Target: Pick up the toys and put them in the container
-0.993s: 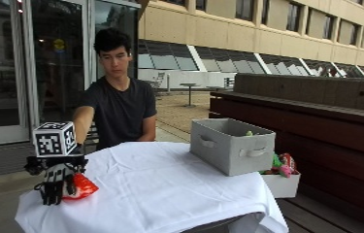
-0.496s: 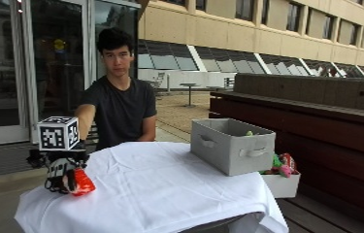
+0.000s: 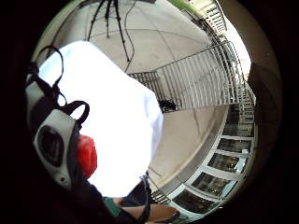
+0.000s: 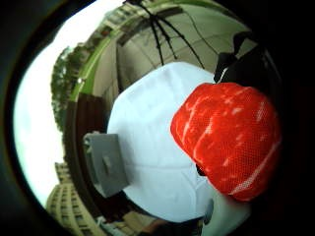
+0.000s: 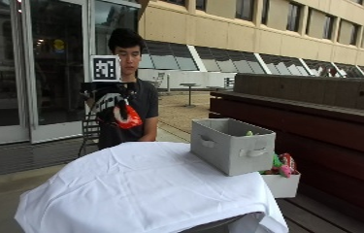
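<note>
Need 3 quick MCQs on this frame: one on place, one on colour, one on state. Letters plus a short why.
1. Where is the red toy?
A. in the grey container
B. held in the air over the table
C. lying on the white cloth

2. What colour is the container?
A. grey
B. blue
C. black

3. What is the gloved right hand doing?
A. resting flat on the cloth
B. hanging idle
C. gripping the toy

Key:
1 B: in the outside view the toy sits in the hand at chest height, well above the white cloth.
2 A: the fabric bin with handles at the table's edge is grey.
3 C: the fingers are curled round the toy, which also fills the thumb side palm view.
</note>
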A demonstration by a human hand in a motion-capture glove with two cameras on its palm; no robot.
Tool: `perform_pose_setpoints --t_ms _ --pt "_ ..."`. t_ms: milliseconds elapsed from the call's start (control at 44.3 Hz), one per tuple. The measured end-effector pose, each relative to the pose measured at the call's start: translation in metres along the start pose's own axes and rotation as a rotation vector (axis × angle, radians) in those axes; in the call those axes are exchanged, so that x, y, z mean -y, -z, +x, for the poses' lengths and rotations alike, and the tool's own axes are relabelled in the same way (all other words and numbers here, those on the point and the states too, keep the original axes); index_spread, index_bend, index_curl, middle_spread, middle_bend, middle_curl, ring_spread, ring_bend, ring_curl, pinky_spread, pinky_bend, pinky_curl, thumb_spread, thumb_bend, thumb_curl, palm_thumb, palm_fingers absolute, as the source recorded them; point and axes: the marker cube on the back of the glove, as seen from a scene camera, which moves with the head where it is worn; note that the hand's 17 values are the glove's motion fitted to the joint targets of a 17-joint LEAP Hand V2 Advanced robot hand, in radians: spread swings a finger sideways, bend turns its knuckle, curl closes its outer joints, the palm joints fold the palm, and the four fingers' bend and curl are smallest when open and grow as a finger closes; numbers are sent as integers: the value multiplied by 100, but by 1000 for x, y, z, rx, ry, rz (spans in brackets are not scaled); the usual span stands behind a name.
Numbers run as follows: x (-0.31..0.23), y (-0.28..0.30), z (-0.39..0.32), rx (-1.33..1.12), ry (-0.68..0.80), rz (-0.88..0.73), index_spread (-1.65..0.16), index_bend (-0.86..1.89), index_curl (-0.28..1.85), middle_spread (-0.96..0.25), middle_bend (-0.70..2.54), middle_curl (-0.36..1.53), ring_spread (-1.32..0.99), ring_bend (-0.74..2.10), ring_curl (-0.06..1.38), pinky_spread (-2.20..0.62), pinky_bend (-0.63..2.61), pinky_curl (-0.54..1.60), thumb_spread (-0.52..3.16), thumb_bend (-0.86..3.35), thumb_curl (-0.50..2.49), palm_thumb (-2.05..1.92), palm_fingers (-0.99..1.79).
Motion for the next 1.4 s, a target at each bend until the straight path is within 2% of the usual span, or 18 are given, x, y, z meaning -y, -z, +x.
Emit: perform_pose_setpoints --t_ms 248,519,880,1241,1308,1331,1399 --pt "-26 97 -129 47 122 92 -40 16 29 -40 70 58 -45 107 49 -48 90 41 28 8 85 79 110" --pt "-71 143 -264 76 239 155 -40 14 28 -41 69 59 -45 108 49 -48 91 42 36 7 91 79 109" --pt "-150 115 -393 87 411 126 -40 15 27 -42 67 62 -45 108 49 -47 90 42 42 5 98 79 109" --pt "-165 63 -443 133 529 3 -39 12 22 -43 65 64 -45 109 49 -47 91 43 50 1 102 77 107" --pt "-178 49 -450 145 552 -83 -39 6 19 -43 61 63 -45 109 49 -47 95 44 53 0 102 75 98" --pt "-182 45 -451 161 561 -110 -38 -5 15 -42 55 62 -45 108 49 -48 102 46 60 -5 100 68 80" --pt "-182 40 -444 184 575 -133 -37 -11 10 -40 51 62 -45 111 51 -47 116 50 73 -6 96 59 63"
